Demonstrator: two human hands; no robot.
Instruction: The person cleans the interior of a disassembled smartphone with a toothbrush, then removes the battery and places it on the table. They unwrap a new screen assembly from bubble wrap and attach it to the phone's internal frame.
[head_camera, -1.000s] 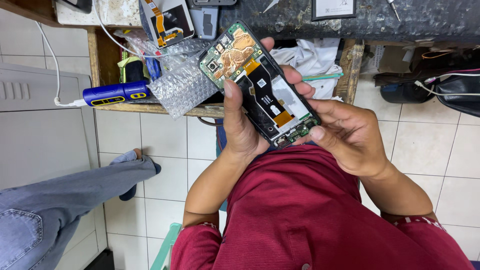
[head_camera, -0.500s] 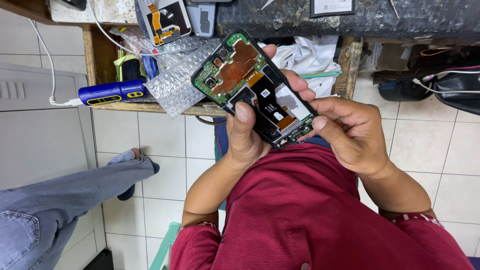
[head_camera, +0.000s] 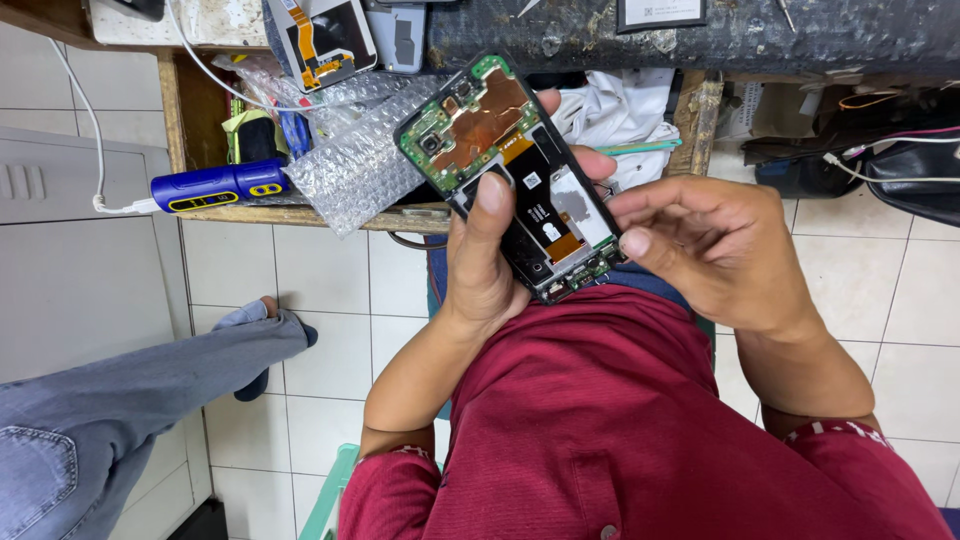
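We keep the left hand (head_camera: 480, 265) clamped round the opened phone (head_camera: 512, 175), thumb steadying, while the right hand (head_camera: 715, 250) pinches gently at its lower edge.

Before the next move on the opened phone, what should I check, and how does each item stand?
1. Left hand grips the opened phone, thumb across its middle: ok.
2. Right hand at the phone's lower right edge, fingertips touching or just off: cannot tell.
3. Circuit board and copper shield face the camera: ok.
4. Tool in right hand: none visible, not ok if one is needed.
5. Phone held above the lap, off the workbench: ok.
6. Loose screws or parts: cannot tell.
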